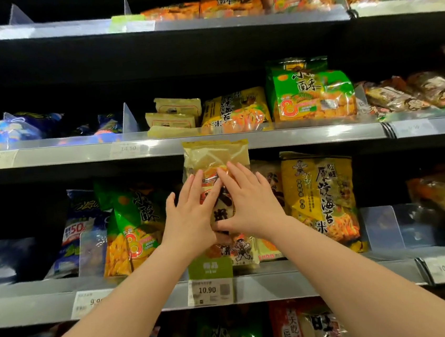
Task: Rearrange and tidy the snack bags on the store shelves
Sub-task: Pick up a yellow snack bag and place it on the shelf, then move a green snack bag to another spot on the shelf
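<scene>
1. Yellow snack bag (214, 155) under both palms: left hand (190, 215) and right hand (249, 201) lie flat on its face, fingers straight and slightly apart.
2. The bag stands upright at the front of a grey shelf (323, 278), between a green bag (136, 224) and a seaweed bag (320, 199).
3. Price tag (209, 290) reads 10.90; stocked shelves lie above and below.

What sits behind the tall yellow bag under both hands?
Past the right edge of the yellow bag, a similar bag peeks out. The left hand, right hand and bag itself hide the rest.
</scene>
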Tool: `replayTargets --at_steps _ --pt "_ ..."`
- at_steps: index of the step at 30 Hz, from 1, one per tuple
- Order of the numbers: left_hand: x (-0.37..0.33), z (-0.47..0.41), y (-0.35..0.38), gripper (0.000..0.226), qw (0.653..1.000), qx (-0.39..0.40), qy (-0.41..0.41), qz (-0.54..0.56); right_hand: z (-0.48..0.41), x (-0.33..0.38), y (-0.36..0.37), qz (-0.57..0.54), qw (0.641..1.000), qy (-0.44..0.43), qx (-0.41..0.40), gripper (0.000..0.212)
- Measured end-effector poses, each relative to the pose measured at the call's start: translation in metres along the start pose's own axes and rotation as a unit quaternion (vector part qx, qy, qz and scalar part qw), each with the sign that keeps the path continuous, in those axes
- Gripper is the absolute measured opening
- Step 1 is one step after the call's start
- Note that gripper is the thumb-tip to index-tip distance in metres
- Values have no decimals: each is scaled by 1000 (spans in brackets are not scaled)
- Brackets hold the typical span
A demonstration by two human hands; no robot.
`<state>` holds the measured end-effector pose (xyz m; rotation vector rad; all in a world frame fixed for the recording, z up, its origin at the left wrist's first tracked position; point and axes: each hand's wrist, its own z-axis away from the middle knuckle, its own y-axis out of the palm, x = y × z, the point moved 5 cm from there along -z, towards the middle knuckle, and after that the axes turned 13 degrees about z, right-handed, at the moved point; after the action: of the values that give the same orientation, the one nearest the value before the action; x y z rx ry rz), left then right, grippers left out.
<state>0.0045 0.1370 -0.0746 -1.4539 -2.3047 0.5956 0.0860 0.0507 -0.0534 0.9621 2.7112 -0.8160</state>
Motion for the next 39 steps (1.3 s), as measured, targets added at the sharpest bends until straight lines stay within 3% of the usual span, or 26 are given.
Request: replayTargets --at_steps 8,11,16,21,25,30,33,39 --pt "6 -23 6 122 997 69 -6 18 -15 -7 17 -25 996 20 82 102" --pt "10 -30 5 124 996 83 -7 10 -19 -6 14 3 997 42 71 102" --pt "11 0 7 109 998 -13 -23 60 23 5 20 8 997 75 -9 84" --pt "10 38 14 103 998 -1 -19 59 52 27 32 -27 995 87 -49 69" --pt "23 53 9 89 994 -37 -36 94 54 47 30 -86 992 82 -51 55" --pt "44 73 -7 47 979 -109 -56 163 54 66 23 -118 986 72 -99 25" --pt "65 84 -12 22 976 -138 -59 158 54 84 22 -137 987 19 -78 29" --pt "107 113 1 35 973 -118 -109 164 70 99 37 -219 974 9 -55 29"
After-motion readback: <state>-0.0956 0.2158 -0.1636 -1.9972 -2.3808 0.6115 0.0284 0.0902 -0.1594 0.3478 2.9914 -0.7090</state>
